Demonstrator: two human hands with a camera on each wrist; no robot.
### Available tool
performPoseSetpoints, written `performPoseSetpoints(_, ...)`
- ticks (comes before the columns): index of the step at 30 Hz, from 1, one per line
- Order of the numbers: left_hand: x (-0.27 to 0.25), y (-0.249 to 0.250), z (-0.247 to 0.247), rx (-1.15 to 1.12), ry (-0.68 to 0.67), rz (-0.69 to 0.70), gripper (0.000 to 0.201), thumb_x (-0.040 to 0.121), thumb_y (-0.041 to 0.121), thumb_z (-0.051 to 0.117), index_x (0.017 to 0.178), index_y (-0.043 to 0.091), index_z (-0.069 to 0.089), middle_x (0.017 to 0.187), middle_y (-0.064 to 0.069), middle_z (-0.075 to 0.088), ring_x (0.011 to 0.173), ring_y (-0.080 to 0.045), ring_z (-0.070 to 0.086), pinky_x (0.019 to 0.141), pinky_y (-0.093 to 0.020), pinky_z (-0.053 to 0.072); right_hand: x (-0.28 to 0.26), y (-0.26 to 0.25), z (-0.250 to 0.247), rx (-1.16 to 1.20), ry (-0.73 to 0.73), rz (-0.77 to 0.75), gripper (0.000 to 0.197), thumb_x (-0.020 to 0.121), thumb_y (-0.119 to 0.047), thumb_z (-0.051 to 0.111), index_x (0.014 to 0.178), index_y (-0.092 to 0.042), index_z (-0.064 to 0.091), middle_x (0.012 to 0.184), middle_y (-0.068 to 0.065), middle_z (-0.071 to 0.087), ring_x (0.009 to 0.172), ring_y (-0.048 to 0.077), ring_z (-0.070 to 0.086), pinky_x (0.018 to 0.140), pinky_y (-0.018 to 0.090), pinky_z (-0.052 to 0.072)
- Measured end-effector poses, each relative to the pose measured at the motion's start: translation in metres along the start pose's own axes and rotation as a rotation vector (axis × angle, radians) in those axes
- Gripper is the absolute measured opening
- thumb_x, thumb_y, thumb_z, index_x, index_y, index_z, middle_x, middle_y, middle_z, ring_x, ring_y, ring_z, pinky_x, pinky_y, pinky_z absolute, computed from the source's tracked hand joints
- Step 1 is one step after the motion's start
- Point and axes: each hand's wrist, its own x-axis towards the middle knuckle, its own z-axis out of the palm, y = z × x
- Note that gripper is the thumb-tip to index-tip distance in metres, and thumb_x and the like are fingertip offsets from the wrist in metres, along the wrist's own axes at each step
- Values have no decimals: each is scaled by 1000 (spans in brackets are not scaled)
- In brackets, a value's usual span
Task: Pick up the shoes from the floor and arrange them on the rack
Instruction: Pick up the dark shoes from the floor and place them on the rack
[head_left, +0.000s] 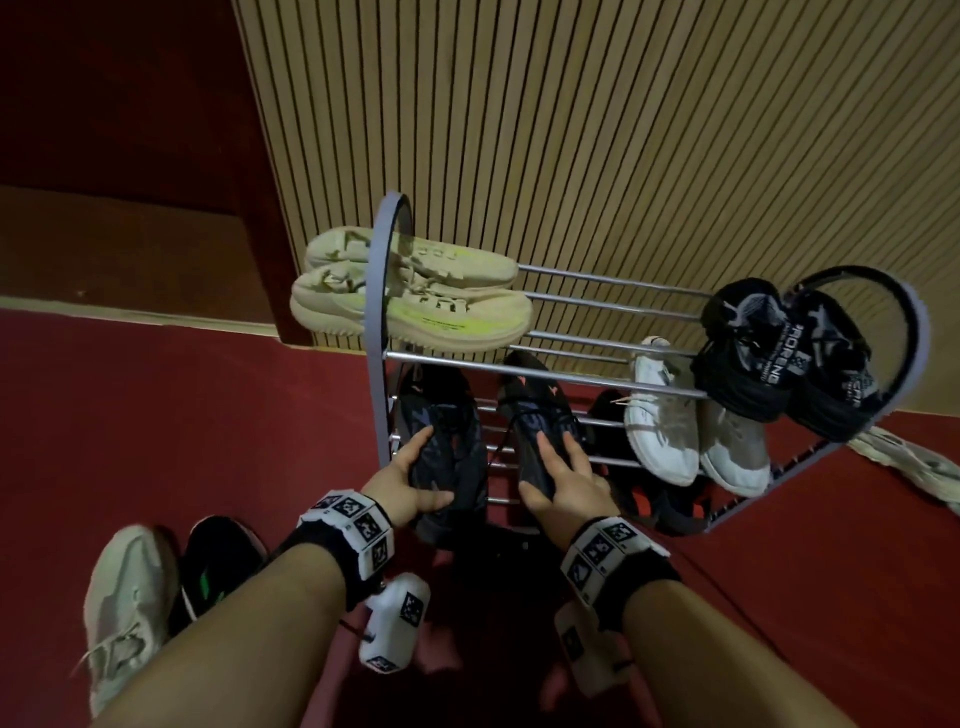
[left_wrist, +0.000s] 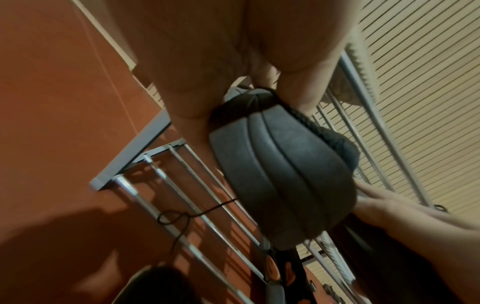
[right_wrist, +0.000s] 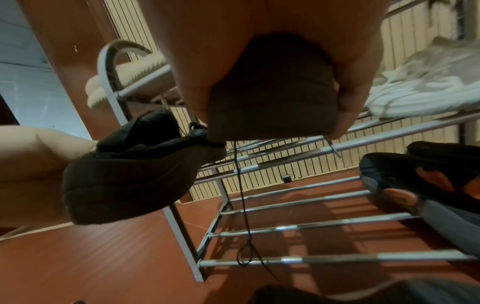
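Note:
My left hand (head_left: 426, 467) grips a dark sneaker (head_left: 441, 410) by its heel end, toe pointing in under the top shelf at the left end of the metal rack (head_left: 375, 312). The left wrist view shows that sneaker's grey grooved sole (left_wrist: 283, 174) above the lower bars. My right hand (head_left: 545, 467) grips the matching dark sneaker (head_left: 535, 395) just to the right, also toe-first into the rack. Its heel (right_wrist: 272, 102) sits between my fingers (right_wrist: 187, 82), and a lace hangs down over the bars. On the floor at lower left lie a beige shoe (head_left: 130, 597) and a black shoe with green (head_left: 218, 561).
The top shelf carries beige-and-yellow sneakers (head_left: 415, 296) at the left and black sneakers (head_left: 779, 353) at the right. White sneakers (head_left: 685, 431) sit on the middle shelf, dark shoes (head_left: 665, 499) lower down. Another pale shoe (head_left: 914, 462) lies on the red floor at the right. A slatted wall stands behind.

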Motion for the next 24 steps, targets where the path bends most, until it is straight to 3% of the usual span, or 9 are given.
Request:
performPoseSetpoints(5,27,7,-3,14,0,0,89,82,16,70,146,41,14,155,5,19,140,-20,25,97,-21,31,34,-6,4,-44,40,-2,66,92,-51,42,146,-49,5,157,-18,-9,137,36,21,106,40,31)
performPoseSetpoints(8,42,11,-5,37,43,-19,91,82,20,70,148,39,9,154,4,22,138,-20,32,97,-22,34,59,-10,9,-88,11,14,64,92,-52,41,145,-49,5,157,-18,-8,134,33,24,106,39,31)
performPoseSetpoints(10,49,15,-6,27,83,-25,92,83,20,69,149,36,6,152,4,27,133,-19,39,91,-19,38,73,-16,15,-100,16,35,63,92,-53,40,145,-50,6,157,-16,-5,133,32,27,105,39,33)
performPoseSetpoints(15,55,6,-8,-11,107,-54,90,85,27,66,149,34,2,150,4,33,133,-16,39,94,-20,37,87,-20,37,-168,196,-62,66,90,-58,41,148,-41,14,158,-5,9,124,34,36,104,35,33)
performPoseSetpoints(20,45,-11,-8,-55,136,-28,94,82,25,69,149,36,4,143,13,28,135,-7,26,104,-23,30,95,3,23,-176,65,-206,85,83,-65,48,149,-36,4,158,-2,4,137,34,23,111,36,22)
performPoseSetpoints(24,39,-22,-5,-4,66,-10,115,65,36,82,145,43,1,156,8,12,142,-11,17,115,-31,21,88,24,7,-30,-48,-271,110,73,-46,74,149,-35,-5,158,0,-7,144,31,9,114,36,20)
